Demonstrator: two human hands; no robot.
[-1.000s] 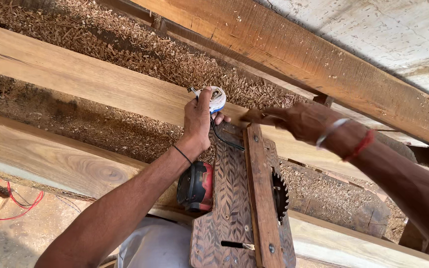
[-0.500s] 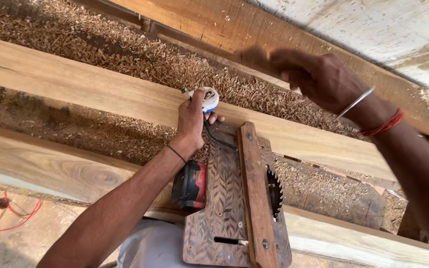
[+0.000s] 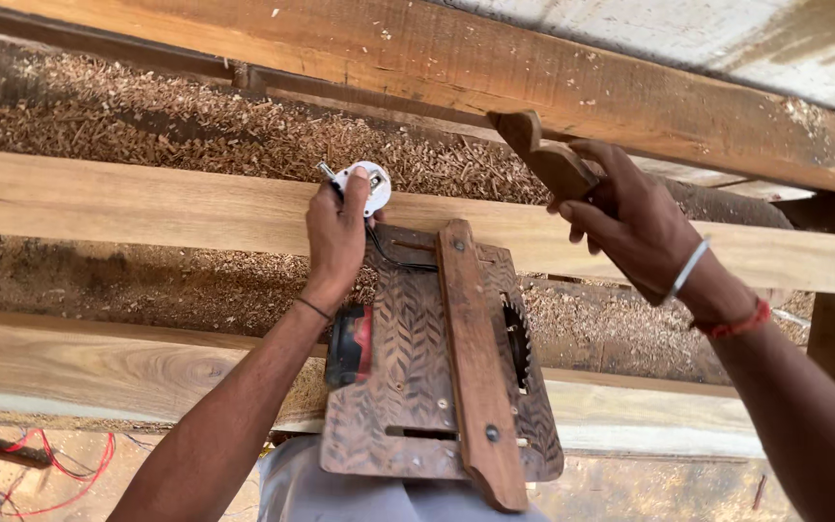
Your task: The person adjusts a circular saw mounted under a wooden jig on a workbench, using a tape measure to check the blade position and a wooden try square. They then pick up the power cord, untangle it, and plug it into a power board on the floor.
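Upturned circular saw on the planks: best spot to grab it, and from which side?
Probably the wooden fence strip on the saw's base plate: raised, long, graspable across its width. Come from the near end or the motor side; the toothed blade stands bare along the far side. Left hand holds the white switch; right hand holds a wooden block.

A: Bench surroundings?
B: Sawdust [image 3: 147, 106] heaped thick between the long planks [image 3: 147, 203]. Heavy beam [image 3: 437, 58] runs along the top, shavings scattered over it.
A: Lower left?
B: Red wires [image 3: 60, 469] looped on the ground, beside a pale curved board [image 3: 99, 367].
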